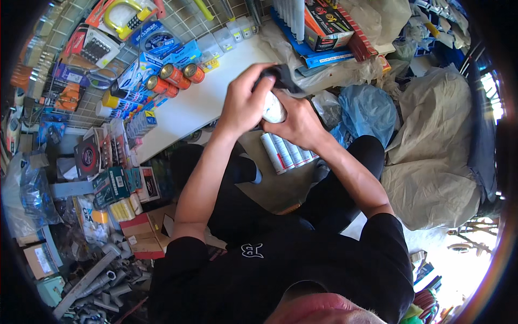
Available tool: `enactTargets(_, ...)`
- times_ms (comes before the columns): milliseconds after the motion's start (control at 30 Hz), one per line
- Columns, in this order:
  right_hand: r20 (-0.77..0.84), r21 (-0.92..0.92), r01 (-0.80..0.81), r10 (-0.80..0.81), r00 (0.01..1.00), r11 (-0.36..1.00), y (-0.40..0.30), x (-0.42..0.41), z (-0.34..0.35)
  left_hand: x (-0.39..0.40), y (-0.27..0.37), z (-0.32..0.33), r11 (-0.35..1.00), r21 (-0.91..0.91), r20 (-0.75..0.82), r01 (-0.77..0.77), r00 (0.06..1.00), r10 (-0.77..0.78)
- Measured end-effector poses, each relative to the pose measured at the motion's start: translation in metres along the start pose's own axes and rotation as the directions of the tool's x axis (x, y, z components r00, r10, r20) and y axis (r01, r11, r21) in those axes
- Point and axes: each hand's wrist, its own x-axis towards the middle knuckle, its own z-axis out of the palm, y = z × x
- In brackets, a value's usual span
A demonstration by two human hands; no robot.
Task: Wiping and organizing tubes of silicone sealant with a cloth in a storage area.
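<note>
Before my chest, my right hand (301, 117) is wrapped around a white cylindrical can (274, 108) that bears print. My left hand (247, 99) grips a black cloth (283, 77) at the can's upper end, with its fingers partly hidden behind the cloth. On the floor below, between my feet, several white cylindrical cans (279, 154) lie side by side, partly covered from view by my right hand and forearm.
A white shelf (202, 97) at the upper left carries orange tins (175, 76), spray cans (123, 101) and boxed goods. Blue plastic bags (366, 113) and a beige cloth cover (437, 162) are at the right. Grey pipe fittings (105, 283) lie at the lower left.
</note>
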Motion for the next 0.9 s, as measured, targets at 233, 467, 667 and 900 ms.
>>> enactTargets(233,-0.011,0.650,-0.113,0.158,0.987,0.751,0.010,0.014,-0.009,0.014,0.036,-0.020,0.644,-0.707,-0.380,-0.291,0.925,0.001)
enactTargets(467,0.172,0.811,-0.199,-0.102,0.980,-0.550,0.013,0.017,0.004,0.030,0.085,-0.001,0.754,-0.504,-0.360,-0.423,0.896,0.261)
enactTargets(667,0.010,0.686,-0.102,-0.131,0.991,-0.721,0.049,0.012,0.023,0.003,0.005,0.062,0.892,0.375,0.104,-0.253,0.967,0.231)
enactTargets(900,0.069,0.913,0.033,0.234,0.970,-0.406,0.054,0.015,0.009,-0.012,-0.012,0.064,0.918,0.155,0.222,-0.366,0.918,0.328)
